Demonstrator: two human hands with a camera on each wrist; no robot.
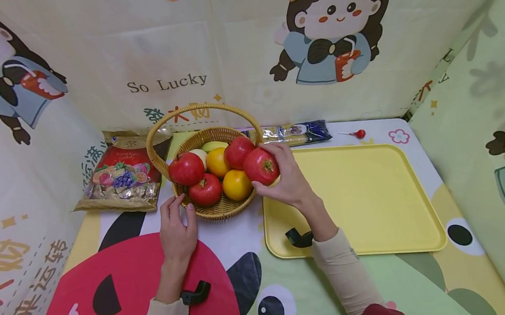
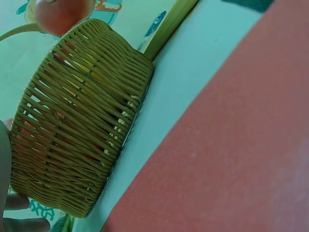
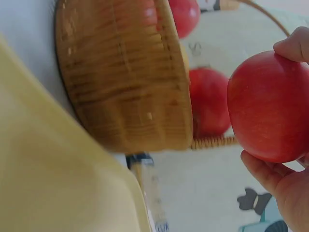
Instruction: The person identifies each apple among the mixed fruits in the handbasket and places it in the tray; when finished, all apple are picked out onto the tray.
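Note:
A red apple (image 1: 260, 167) is gripped by my right hand (image 1: 286, 174) at the right rim of a wicker basket (image 1: 221, 212). In the right wrist view this apple (image 3: 270, 106) sits between thumb and fingers, above the basket's edge. Inside the basket lie more red apples (image 1: 205, 190), orange-yellow round fruits (image 1: 237, 184), a pale round fruit and a yellow-green one, both partly hidden. My left hand (image 1: 178, 230) rests its fingertips against the basket's front left rim. The left wrist view shows some of those fingers (image 2: 26, 224) beside the woven wall (image 2: 82, 121).
A yellow tray (image 1: 363, 203) lies right of the basket, under my right forearm. A candy bag (image 1: 122, 177) stands at the left. Behind are a long blue-ended packet (image 1: 297, 133) and a red lollipop (image 1: 360, 133). The basket's tall handle (image 1: 201, 107) arches over the fruit.

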